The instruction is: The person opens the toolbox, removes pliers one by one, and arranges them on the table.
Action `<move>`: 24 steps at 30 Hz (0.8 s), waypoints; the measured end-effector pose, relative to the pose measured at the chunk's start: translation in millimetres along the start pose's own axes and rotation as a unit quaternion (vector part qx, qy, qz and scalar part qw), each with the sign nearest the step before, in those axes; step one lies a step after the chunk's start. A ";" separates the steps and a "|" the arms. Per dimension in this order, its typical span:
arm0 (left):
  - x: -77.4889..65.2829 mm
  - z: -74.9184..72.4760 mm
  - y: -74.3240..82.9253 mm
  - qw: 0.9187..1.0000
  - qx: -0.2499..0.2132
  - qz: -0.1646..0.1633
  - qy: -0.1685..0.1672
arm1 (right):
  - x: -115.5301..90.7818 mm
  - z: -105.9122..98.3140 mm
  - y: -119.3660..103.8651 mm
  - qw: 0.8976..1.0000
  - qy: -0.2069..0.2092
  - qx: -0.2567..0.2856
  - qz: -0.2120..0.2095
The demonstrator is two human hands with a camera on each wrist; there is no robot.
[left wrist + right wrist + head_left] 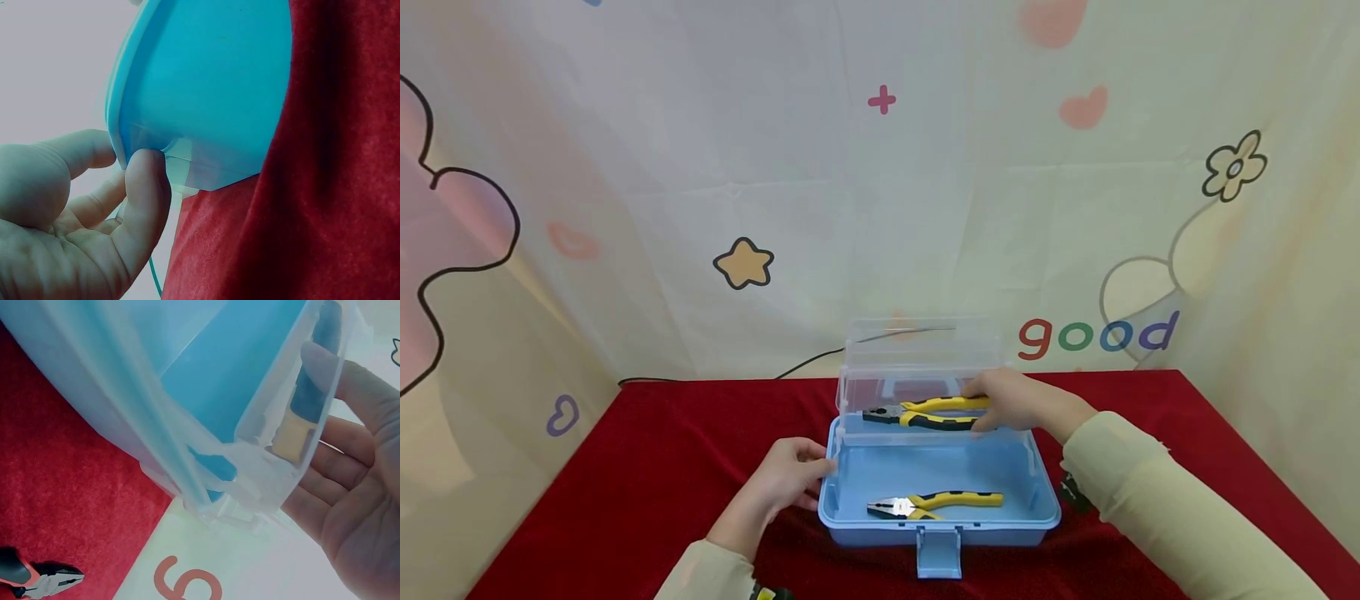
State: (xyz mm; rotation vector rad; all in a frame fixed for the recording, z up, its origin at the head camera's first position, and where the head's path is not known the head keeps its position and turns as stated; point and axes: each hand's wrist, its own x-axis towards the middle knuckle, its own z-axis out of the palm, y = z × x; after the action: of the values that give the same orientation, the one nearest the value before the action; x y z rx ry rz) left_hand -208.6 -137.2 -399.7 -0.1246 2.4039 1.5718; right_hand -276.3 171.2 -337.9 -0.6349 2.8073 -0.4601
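Note:
A light blue toolbox [940, 537] stands on the table with its clear lid raised. My left hand [790, 475] grips its left rim, thumb against the outer wall [200, 81] in the left wrist view. At the back of the box, a pair of yellow-and-black pliers [917, 408] lies at a clear upper tray [887, 438], jaws to the left. My right hand [1015, 398] holds its handle ends; in the right wrist view the thumb overlaps the handle [309, 394] beside the clear wall. Lower in the box rests a second pair of pliers [955, 500], yellow-handled.
Red cloth [685, 467] covers the table, and a printed curtain [925, 208] hangs behind it. On the cloth near the box lies another pair of pliers [44, 581] with red-and-black handles. A thin dark cord [812, 358] runs along the table's back edge.

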 end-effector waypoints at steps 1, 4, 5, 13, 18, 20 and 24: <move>-0.2 0.3 -0.1 1.000 0.000 0.001 0.000 | -0.5 -0.7 0.6 1.000 -0.002 0.003 -0.003; -0.4 0.6 -0.3 1.000 0.002 0.001 0.000 | -2.1 -4.3 2.2 1.000 -0.013 0.015 -0.015; -0.4 0.5 -0.4 1.000 0.003 0.001 0.000 | -2.6 -5.8 2.7 0.999 -0.017 0.017 -0.020; -0.4 -1.0 0.2 1.000 0.007 0.000 0.002 | -6.0 -12.6 3.8 0.996 -0.057 0.066 -0.032; -0.4 -0.6 0.6 1.000 0.007 -0.002 0.003 | -9.6 -9.7 0.5 0.995 -0.054 0.082 -0.021; -0.2 -0.3 0.5 1.000 0.006 -0.002 0.002 | -10.6 -8.2 -0.9 0.995 -0.050 0.082 -0.018; -0.1 -0.1 0.1 1.000 0.007 -0.004 0.002 | -12.3 -4.7 -2.5 0.996 -0.041 0.077 -0.013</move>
State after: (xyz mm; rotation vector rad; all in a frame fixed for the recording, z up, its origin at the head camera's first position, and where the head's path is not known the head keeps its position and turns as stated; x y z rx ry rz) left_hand -208.5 -137.2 -399.5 -0.1336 2.4136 1.5535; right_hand -265.9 175.8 -330.8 -0.6441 2.6582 -0.6325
